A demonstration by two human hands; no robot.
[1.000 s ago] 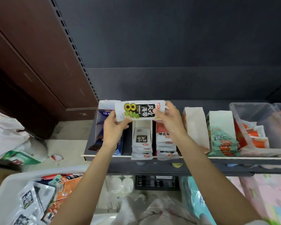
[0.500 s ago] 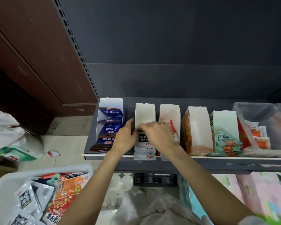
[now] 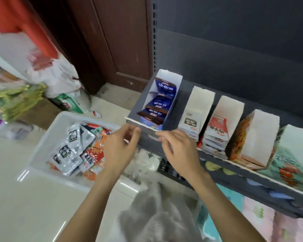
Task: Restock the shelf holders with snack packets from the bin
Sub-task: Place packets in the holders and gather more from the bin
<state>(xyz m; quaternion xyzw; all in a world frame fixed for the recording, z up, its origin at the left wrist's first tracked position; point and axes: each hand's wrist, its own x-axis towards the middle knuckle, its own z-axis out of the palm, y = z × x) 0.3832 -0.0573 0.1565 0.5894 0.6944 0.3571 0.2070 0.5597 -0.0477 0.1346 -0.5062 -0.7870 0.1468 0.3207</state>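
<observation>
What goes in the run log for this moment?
left hand: empty, over bin | right hand: empty, below shelf edge | phase: reaching for packet

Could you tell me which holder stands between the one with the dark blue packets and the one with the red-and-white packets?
In the head view, the holder of white packets with black labels stands between the blue-packet holder and the red-and-white one.

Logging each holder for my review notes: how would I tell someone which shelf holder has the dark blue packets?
Find the dark grey shelf right of the brown door. Its white card holders stand in a row; the blue packet holder is the leftmost, at the shelf's end above the white bin. Its neighbours hold white and red packets.
</observation>
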